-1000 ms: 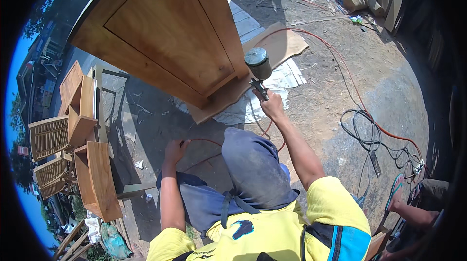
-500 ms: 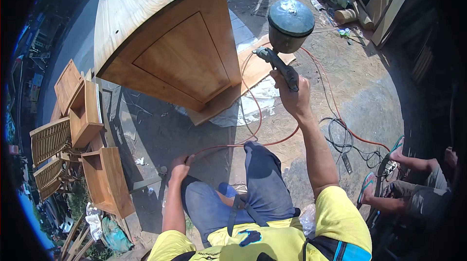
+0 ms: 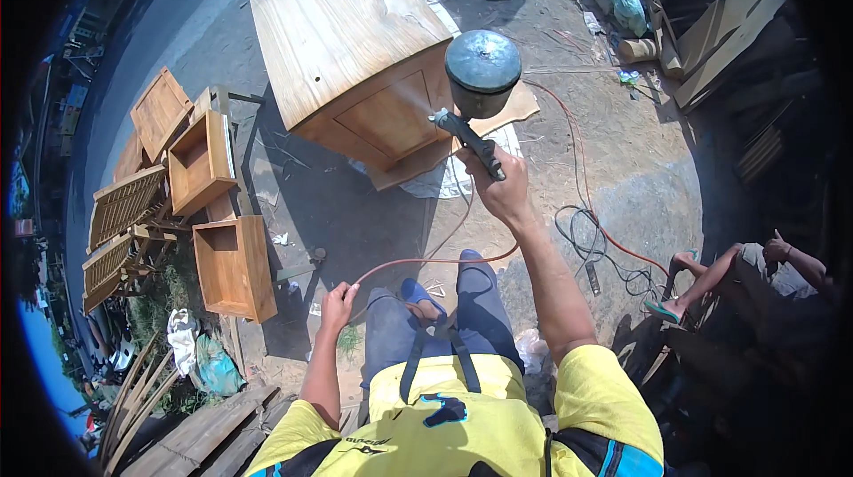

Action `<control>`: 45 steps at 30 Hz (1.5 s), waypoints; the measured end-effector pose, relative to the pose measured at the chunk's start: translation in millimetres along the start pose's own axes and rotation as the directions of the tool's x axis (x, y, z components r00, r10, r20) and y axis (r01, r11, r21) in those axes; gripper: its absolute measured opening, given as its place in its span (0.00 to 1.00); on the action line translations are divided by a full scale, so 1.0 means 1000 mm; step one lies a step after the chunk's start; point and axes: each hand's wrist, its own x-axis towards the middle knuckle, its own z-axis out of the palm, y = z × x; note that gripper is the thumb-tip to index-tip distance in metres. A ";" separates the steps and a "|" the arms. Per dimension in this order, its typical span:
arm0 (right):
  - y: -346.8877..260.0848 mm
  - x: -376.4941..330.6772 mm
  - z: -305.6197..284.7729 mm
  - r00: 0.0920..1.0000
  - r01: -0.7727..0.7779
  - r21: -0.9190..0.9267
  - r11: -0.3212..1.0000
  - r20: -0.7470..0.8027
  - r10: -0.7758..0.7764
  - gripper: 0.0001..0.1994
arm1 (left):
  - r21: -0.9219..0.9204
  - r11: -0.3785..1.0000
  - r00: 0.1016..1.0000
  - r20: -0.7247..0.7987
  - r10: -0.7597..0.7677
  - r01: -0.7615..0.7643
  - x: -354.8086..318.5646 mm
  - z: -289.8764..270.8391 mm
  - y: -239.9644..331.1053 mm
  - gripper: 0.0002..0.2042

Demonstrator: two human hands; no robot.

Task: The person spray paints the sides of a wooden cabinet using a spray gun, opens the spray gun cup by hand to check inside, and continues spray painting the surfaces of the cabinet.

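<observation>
Right hand (image 3: 499, 194) wrapped around a spray gun (image 3: 475, 99) with round dark cup, nozzle just beside the wooden cabinet (image 3: 355, 51) on the dirt ground, left hand (image 3: 338, 306) pinching the red air hose (image 3: 426, 260) by the knee, drawer boxes (image 3: 233, 266) well apart at left

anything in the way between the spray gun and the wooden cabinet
Nothing visible. The right hand holds the spray gun with its nozzle facing the wooden cabinet, open air between them. The left hand holds the red hose low, clear of that gap.
</observation>
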 end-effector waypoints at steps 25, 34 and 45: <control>-0.140 -0.034 0.170 0.918 -0.307 -0.079 0.949 -0.288 0.273 0.25 | -0.200 0.980 0.999 0.044 0.032 -0.022 0.006 -0.209 -0.204 0.22; -0.208 -0.079 0.242 0.948 -0.287 -0.161 0.944 -0.192 0.255 0.21 | -0.216 0.972 0.989 0.092 0.114 -0.092 0.028 -0.258 -0.247 0.21; -0.149 -0.012 0.174 0.758 -0.479 -0.085 0.874 -0.541 0.363 0.33 | -0.208 0.975 0.984 0.142 0.106 -0.076 0.072 -0.248 -0.261 0.22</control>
